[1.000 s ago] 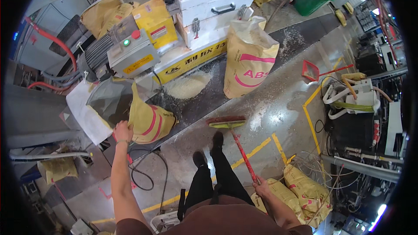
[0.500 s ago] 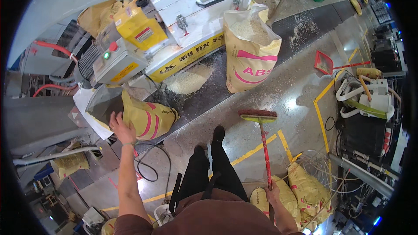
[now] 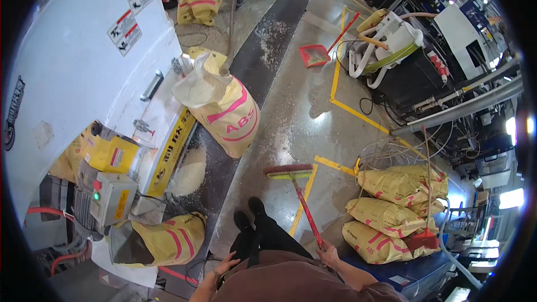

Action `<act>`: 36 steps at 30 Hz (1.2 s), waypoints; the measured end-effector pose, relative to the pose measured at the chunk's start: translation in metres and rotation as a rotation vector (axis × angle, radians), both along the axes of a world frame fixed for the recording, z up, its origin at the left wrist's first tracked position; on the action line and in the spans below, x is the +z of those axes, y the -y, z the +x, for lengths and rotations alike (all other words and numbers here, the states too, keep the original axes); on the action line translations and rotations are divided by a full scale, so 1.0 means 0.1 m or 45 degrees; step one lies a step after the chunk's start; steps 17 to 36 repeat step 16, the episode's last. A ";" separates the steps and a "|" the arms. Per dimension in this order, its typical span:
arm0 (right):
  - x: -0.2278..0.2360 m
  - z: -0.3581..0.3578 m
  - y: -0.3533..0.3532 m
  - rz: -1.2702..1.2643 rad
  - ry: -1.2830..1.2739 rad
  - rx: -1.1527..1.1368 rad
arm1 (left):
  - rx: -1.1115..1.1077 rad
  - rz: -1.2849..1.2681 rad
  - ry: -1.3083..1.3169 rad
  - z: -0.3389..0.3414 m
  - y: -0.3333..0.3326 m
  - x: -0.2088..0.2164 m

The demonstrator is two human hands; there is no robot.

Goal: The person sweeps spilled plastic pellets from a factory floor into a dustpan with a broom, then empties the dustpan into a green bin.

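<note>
My right hand is closed round the red handle of a push broom. The broom's yellow-green head with dark red bristles rests on the floor ahead of my feet. Beside my left thigh hangs my left hand, its fingers stretched out and holding nothing. The nearest thing to its left is a yellow sack lying on its side with its mouth gaping. A full upright sack, its top open, stands farther ahead by the white machine. Pale granules lie heaped on the dark floor strip between the two sacks.
A red dustpan lies on the floor ahead. Several filled sacks are stacked at the right, with a red-headed tool against them. The white machine fills the left side. A black cable and hoses lie at the right.
My view has swung to the right. My left hand has come away from the mouth of the lying sack to beside my thigh. The broom stays in my right hand.
</note>
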State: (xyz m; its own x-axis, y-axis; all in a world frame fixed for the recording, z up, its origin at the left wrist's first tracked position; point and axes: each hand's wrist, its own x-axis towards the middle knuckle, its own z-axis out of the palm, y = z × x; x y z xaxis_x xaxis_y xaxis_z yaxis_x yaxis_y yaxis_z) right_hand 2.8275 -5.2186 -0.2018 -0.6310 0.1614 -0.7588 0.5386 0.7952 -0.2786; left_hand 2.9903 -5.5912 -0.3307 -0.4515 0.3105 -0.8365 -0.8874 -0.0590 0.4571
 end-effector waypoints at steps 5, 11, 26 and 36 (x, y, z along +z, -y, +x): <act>-0.12 0.25 0.12 0.071 -0.210 0.082 | -0.072 0.229 -0.006 -0.36 0.41 0.37; -0.29 0.08 0.13 -0.333 -0.187 -0.333 | -0.393 -0.012 -0.418 -0.41 0.69 0.60; -1.26 -0.39 -0.26 0.012 -0.385 0.212 | 0.136 -0.669 0.060 -0.41 0.62 0.71; -1.26 -0.39 -0.26 0.012 -0.385 0.212 | 0.136 -0.669 0.060 -0.41 0.62 0.71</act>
